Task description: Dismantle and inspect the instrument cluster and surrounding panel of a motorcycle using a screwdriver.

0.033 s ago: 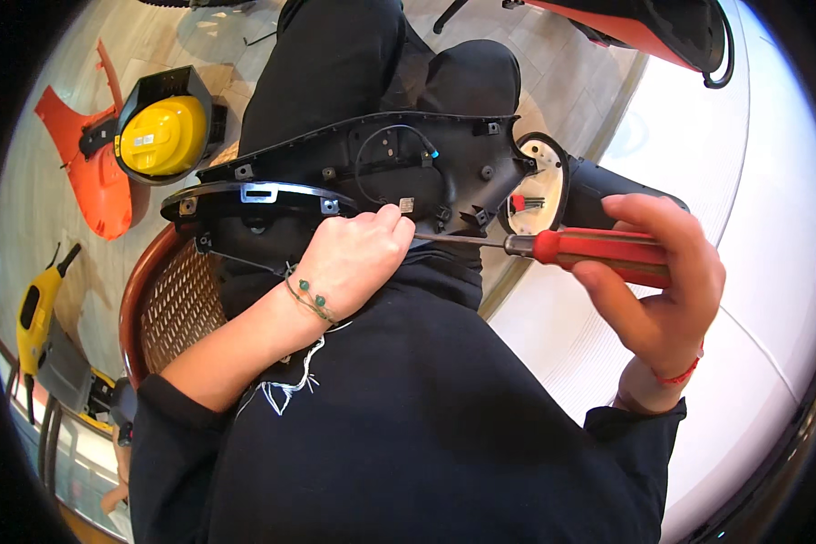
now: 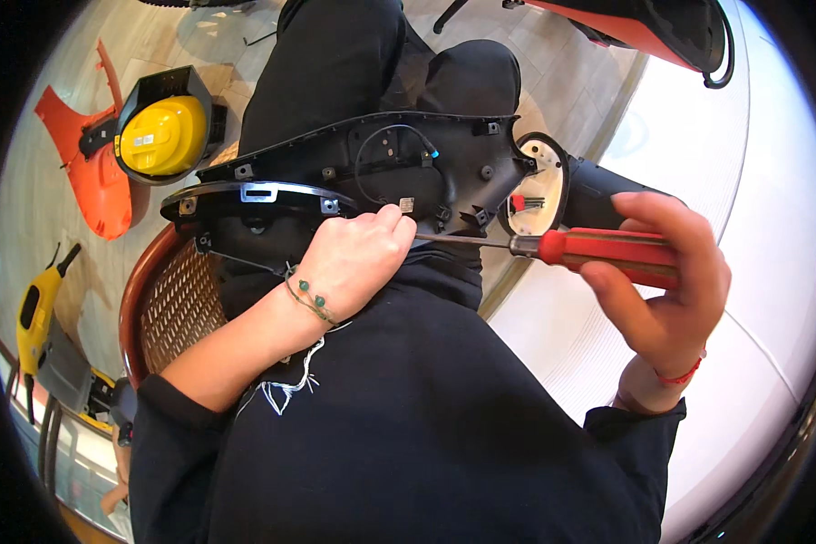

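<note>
Gripping a red-handled screwdriver (image 2: 616,254), the right hand (image 2: 671,304) curls partway around the handle, thumb beneath it and a finger arched above, short of a full fist. Hand and tool have shifted very slightly to the right since the frame just before, leaving a sliver more of the shaft in sight. So small a move suggests work continuing at the same spot, a minor adjustment more than a withdrawal.

The shaft runs to the near edge of a black panel (image 2: 394,172) lying across the person's lap, its mounting posts facing up. There the left hand (image 2: 363,254), virtually unmoved, is bunched with fingers folded under at the shaft's far end; it hides the tip, and what it holds cannot be told.

On the panel, a thin dark cable (image 2: 357,168) loops across the middle. Along the panel's near left side sits a glossy curved strip (image 2: 299,193). At the panel's right end is a cream oval tray (image 2: 547,159) bearing a small red piece (image 2: 518,201). Off the panel's left end are a yellow domed part (image 2: 168,136) and, farther out, an orange shell (image 2: 100,186); nearer the person, left of the panel, stands a wicker chair (image 2: 177,313).
</note>
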Demonstrator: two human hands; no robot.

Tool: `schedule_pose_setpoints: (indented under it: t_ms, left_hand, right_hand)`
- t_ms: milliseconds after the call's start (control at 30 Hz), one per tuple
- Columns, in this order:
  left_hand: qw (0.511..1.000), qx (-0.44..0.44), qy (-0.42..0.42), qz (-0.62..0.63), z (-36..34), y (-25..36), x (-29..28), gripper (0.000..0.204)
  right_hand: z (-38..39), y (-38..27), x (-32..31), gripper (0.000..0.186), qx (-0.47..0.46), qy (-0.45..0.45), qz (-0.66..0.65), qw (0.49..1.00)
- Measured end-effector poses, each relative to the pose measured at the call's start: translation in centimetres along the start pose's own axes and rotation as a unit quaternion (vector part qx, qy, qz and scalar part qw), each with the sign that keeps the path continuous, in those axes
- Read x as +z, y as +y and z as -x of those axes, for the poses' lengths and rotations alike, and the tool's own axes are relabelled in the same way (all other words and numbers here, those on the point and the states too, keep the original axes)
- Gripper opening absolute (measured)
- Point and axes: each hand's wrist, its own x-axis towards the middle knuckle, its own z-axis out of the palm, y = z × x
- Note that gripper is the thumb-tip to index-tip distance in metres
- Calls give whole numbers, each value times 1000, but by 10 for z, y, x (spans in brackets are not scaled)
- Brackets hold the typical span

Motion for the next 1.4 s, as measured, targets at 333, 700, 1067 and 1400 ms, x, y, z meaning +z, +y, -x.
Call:
schedule_pose_setpoints:
  t_ms: [333,700,1067,1400]
  left_hand:
    - [968,31,-26,248,12,2,-22,13]
    - [655,-205,-165,708,57,-22,-40,11]
    - [602,-145,-161,768,93,-54,-23,9]
    - [679,-126,-172,703,89,-56,-20,13]
  right_hand:
    - [19,19,-25,28,128,158,-42,978]
    - [45,59,-20,19,234,339,-215,885]
    - [34,13,18,25,177,215,-9,960]
    - [22,-7,47,25,173,253,-30,951]
